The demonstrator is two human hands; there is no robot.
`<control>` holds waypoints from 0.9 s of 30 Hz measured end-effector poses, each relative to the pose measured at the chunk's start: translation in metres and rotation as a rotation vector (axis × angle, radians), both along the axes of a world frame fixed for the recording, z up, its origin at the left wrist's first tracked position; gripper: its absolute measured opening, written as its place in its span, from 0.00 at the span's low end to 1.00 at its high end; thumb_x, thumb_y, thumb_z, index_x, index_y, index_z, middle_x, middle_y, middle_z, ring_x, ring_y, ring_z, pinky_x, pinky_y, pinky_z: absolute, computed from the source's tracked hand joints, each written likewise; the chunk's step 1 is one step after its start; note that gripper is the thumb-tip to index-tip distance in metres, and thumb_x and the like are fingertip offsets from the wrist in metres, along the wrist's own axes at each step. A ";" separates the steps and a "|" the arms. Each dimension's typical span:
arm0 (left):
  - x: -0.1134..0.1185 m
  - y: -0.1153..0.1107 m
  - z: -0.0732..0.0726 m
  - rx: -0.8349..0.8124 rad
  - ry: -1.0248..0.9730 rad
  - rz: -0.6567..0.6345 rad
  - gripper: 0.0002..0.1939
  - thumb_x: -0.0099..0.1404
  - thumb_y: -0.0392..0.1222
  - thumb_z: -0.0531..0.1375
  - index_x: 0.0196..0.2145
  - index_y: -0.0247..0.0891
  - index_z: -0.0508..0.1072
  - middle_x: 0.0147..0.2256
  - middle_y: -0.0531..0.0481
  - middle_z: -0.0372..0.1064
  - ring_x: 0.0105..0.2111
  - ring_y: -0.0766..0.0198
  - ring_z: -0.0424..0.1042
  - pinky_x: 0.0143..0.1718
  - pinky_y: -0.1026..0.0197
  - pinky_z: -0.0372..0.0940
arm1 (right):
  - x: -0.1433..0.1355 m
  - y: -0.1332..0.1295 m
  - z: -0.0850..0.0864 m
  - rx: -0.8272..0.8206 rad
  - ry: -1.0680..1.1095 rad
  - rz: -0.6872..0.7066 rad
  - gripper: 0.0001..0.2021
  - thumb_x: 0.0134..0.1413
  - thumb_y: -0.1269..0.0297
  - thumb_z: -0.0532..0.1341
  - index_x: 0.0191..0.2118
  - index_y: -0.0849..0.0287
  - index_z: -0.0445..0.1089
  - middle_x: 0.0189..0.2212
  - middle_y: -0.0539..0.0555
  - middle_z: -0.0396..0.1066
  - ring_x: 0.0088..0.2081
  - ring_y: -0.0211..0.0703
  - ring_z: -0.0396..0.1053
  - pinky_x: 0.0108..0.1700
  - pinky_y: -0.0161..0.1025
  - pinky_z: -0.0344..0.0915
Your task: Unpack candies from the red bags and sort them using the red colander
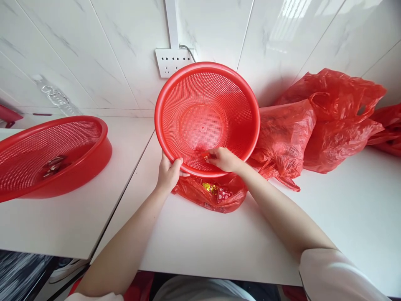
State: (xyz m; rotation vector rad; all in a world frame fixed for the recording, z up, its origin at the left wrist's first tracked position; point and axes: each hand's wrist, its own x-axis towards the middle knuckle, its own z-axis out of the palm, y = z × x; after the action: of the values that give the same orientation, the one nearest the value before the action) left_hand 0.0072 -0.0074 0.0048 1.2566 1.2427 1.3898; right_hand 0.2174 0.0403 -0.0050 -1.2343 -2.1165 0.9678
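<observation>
White marbled tiles (131,37) back a pale surface (200,242) as the left hand (169,171) clasps a red basket (203,90) at seven o'clock; inside, at six o'clock, the right hand (223,159) pinches a small reddish piece (206,156), a red bag (236,198) just beyond.

The centre basket (203,106) is red with a mesh pattern, as is the second basket (75,177) at left; the bags (286,129) at right are red too. Below centre lie a gold wrapper (208,186) and a red wrapper (223,195) with pale dots. The table (216,242) is white, the wall (109,54) white with grey veins.
</observation>
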 end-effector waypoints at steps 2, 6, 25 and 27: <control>0.000 0.001 -0.001 -0.004 -0.010 0.007 0.28 0.55 0.41 0.59 0.54 0.46 0.60 0.40 0.49 0.64 0.32 0.62 0.72 0.21 0.62 0.74 | 0.003 0.001 0.003 -0.248 0.259 -0.020 0.10 0.50 0.66 0.63 0.40 0.62 0.75 0.34 0.54 0.76 0.36 0.40 0.73 0.42 0.40 0.70; 0.000 0.001 0.000 0.000 -0.005 -0.001 0.28 0.56 0.41 0.59 0.54 0.45 0.59 0.41 0.48 0.64 0.34 0.61 0.73 0.22 0.61 0.75 | 0.007 -0.001 0.011 -0.546 0.559 0.024 0.16 0.44 0.65 0.68 0.42 0.60 0.75 0.38 0.56 0.76 0.39 0.40 0.74 0.44 0.37 0.72; -0.004 0.008 -0.002 -0.052 -0.080 0.031 0.22 0.55 0.41 0.58 0.48 0.44 0.61 0.44 0.48 0.66 0.30 0.64 0.74 0.23 0.61 0.74 | 0.010 -0.053 0.077 -0.039 -0.111 0.292 0.07 0.50 0.67 0.61 0.36 0.56 0.76 0.33 0.50 0.76 0.34 0.42 0.72 0.35 0.35 0.65; -0.005 0.009 -0.003 -0.058 -0.095 0.030 0.21 0.55 0.42 0.59 0.47 0.44 0.61 0.44 0.48 0.67 0.30 0.64 0.75 0.23 0.62 0.74 | 0.009 -0.056 0.079 -0.030 -0.144 0.293 0.09 0.52 0.67 0.60 0.38 0.56 0.76 0.36 0.51 0.77 0.36 0.43 0.73 0.36 0.35 0.65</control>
State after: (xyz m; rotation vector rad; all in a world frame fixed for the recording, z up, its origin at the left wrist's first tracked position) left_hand 0.0019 0.0020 0.0019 1.1240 1.2326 1.4087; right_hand 0.2259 -0.0160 0.0743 -1.0543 -2.4540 1.0632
